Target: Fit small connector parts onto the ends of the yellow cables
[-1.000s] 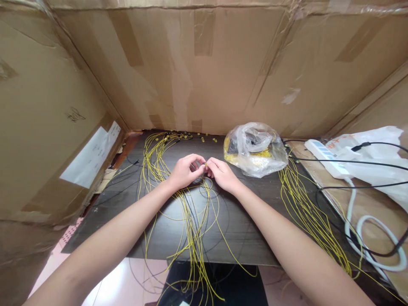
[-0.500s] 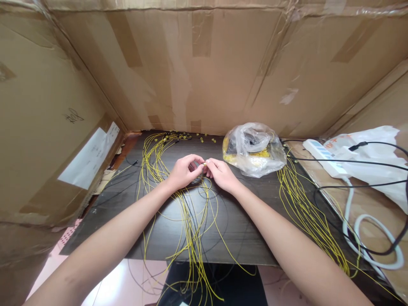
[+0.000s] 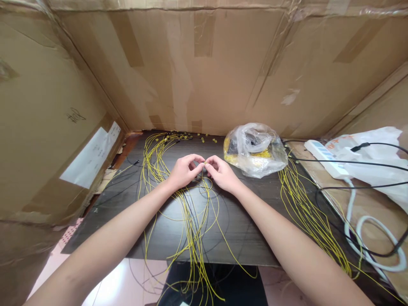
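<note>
Over the middle of the table, my left hand (image 3: 185,172) and my right hand (image 3: 224,174) meet fingertip to fingertip, both closed in a pinch. Between them is a tiny yellowish piece (image 3: 205,162) at what looks like the end of a thin yellow cable; the fingers hide most of it. Below the hands, a loose bundle of yellow cables (image 3: 192,221) runs over the table's front edge. Left of my left hand, more yellow cables (image 3: 147,163) curve up to black-tipped ends (image 3: 168,138). Several small yellow pieces (image 3: 202,140) lie along the back.
A clear plastic bag (image 3: 255,155) with yellow contents sits at the back right. Beside it hang further yellow cables (image 3: 306,212). A white power strip (image 3: 328,159) with black and white cords lies at the right. Cardboard walls (image 3: 229,76) enclose the dark table (image 3: 251,238).
My right fingers have shifted slightly and bent more around the tiny piece, which shows less now. The left hand stays in place. The view has moved a little.
</note>
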Action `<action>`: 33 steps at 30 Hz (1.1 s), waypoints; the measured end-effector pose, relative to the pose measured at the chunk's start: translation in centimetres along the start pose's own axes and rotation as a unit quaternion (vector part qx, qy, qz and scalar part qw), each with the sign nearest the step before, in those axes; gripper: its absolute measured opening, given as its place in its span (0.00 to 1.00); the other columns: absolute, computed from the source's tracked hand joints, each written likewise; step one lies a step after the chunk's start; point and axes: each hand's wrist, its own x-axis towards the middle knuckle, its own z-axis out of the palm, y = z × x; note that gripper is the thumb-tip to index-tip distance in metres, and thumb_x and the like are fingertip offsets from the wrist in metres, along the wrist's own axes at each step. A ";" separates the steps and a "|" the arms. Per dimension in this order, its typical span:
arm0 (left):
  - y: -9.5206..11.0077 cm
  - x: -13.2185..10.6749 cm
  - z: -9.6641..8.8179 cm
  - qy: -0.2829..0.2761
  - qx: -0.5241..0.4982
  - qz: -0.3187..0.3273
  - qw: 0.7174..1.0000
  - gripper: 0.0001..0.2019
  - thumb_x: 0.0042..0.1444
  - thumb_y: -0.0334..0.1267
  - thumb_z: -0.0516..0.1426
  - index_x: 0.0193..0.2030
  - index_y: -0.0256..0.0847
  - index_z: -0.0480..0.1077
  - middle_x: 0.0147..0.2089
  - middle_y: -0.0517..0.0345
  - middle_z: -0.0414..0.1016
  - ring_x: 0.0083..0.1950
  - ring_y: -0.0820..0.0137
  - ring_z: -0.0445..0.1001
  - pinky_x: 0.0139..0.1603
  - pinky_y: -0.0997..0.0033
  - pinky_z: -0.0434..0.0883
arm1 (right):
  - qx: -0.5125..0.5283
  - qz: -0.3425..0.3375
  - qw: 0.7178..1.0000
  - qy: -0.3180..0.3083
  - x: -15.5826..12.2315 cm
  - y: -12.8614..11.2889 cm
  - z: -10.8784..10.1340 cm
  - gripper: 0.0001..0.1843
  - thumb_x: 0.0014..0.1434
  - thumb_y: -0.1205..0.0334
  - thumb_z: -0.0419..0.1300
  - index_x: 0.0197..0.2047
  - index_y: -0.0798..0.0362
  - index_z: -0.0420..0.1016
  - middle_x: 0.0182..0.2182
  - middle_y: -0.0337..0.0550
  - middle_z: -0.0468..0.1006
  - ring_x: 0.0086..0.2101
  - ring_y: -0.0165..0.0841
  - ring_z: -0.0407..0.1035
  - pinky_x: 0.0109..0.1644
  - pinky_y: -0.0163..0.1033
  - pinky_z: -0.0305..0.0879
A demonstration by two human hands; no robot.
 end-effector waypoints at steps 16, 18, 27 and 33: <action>0.2 -0.2 0.0 0.005 0.021 0.060 0.998 0.06 0.64 0.38 0.60 0.43 0.39 0.76 0.38 0.57 0.80 0.27 0.75 0.73 0.31 0.75 0.72 | -0.033 -0.021 0.999 -0.006 0.1 0.2 -0.1 0.23 0.72 0.43 0.49 0.32 0.50 0.69 0.26 0.38 0.73 0.28 0.32 0.68 0.37 0.38 0.64; 0.2 -0.3 0.0 0.007 0.032 0.069 0.997 0.06 0.64 0.38 0.60 0.44 0.40 0.76 0.38 0.57 0.80 0.26 0.76 0.72 0.32 0.74 0.72 | -0.033 -0.023 0.999 -0.005 0.1 0.3 -0.1 0.25 0.72 0.42 0.49 0.31 0.50 0.69 0.26 0.39 0.73 0.28 0.32 0.68 0.37 0.38 0.64; 0.3 -0.2 0.0 0.001 0.021 0.053 0.998 0.06 0.63 0.37 0.61 0.44 0.39 0.76 0.37 0.58 0.81 0.25 0.76 0.72 0.31 0.75 0.72 | -0.042 -0.024 0.999 -0.001 0.1 0.1 0.0 0.25 0.72 0.43 0.48 0.30 0.50 0.68 0.26 0.39 0.72 0.29 0.32 0.67 0.37 0.38 0.64; 0.7 -0.2 0.0 -0.004 0.026 0.028 0.999 0.08 0.63 0.42 0.61 0.42 0.40 0.77 0.36 0.57 0.82 0.25 0.75 0.72 0.30 0.74 0.71 | -0.063 -0.026 0.998 0.006 -0.1 -0.3 0.0 0.17 0.72 0.50 0.49 0.35 0.49 0.67 0.26 0.36 0.72 0.29 0.32 0.67 0.38 0.38 0.62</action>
